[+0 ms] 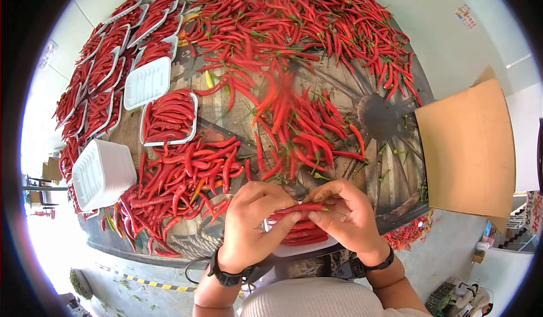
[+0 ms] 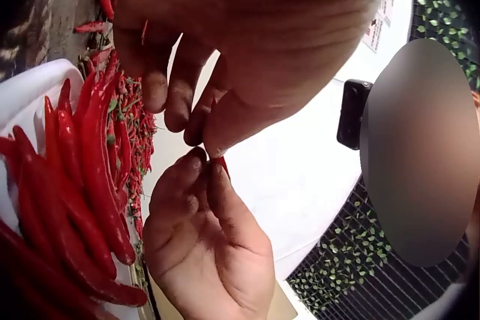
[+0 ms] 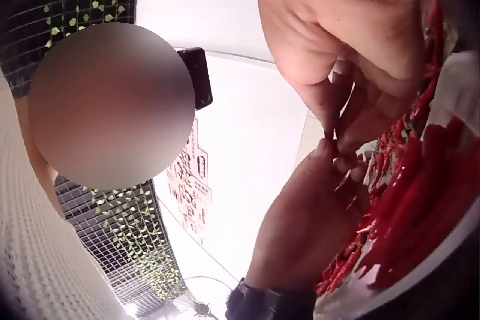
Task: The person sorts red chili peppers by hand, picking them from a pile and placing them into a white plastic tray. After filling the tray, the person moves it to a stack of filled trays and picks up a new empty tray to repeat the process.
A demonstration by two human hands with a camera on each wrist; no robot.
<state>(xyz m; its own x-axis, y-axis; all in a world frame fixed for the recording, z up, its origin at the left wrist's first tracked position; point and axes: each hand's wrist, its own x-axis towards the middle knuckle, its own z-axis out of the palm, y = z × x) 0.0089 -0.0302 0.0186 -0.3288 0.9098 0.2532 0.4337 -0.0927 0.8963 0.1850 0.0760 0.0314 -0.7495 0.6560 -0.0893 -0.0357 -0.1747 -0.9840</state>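
Over the front edge of the table, my left hand pinches a red chili pepper by its body. The fingers and thumb of my right hand pinch the green stem end of that same chili. Just below both hands is a white tray with red chilies laid in it side by side. In the left wrist view the tray's chilies lie beside the hands, and the fingertips of the two hands meet around the chili, which they mostly hide.
Loose chilies lie ahead of the hands, with a large heap behind. Another pile lies to the left, near a filled tray, an unfilled tray and stacked trays. Cardboard stands at the right edge.
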